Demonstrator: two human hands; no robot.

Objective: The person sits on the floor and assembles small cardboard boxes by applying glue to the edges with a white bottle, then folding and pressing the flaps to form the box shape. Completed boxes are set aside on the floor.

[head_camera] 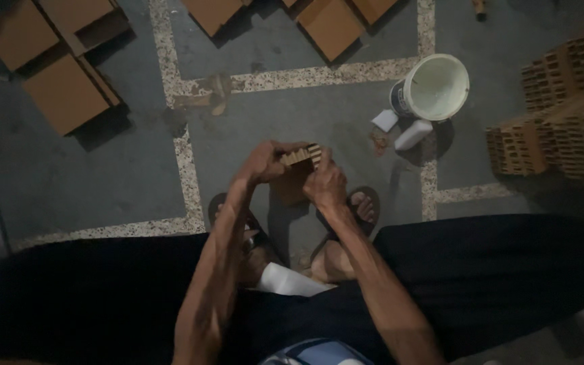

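Observation:
A small stack of brown cardboard strips [301,156] is held in front of me above the floor. My left hand [265,161] grips its left end from above, fingers curled over it. My right hand [326,182] closes on its right end, thumb against the striped edge. A flat brown cardboard piece [290,187] hangs below the stack, partly hidden by both hands. My two feet in sandals rest on the floor beneath.
A white bucket [434,86] lies tilted at the upper right with a white bottle [412,134] beside it. Stacks of cardboard grid inserts [562,122] stand at the right. Folded brown cardboard boxes [65,91] lie at the upper left and top. The grey floor has speckled strips.

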